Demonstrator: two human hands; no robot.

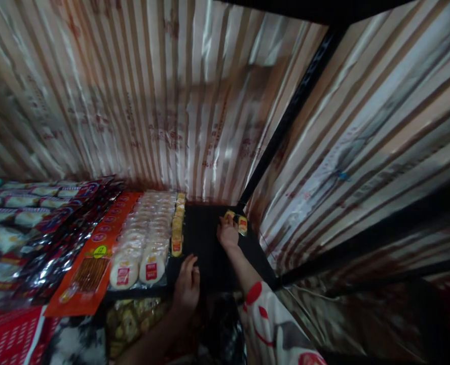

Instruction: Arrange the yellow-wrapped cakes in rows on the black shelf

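My right hand (228, 234) reaches over the dark shelf (205, 238) to its back right corner. Its fingers are closed on a small yellow packaged snack (229, 215), mostly covered by the fingertips. Just right of it lies a similar yellow snack pack (242, 224). My left hand (187, 281) is at the shelf's front edge with slightly bent fingers and nothing visible in them. Ahead and to its left runs a row of yellow snack packs (177, 238), beside two rows of round white packaged cakes (151, 266) with red labels.
Orange pretzel-stick bags (91, 263) and dark shiny packs (58, 243) fill the shelf's left. A red basket (8, 337) stands below at left, near bagged goods (129, 324) on a lower level. Ribbed sheeting (152, 101) and a black post (286, 126) bound the back and right.
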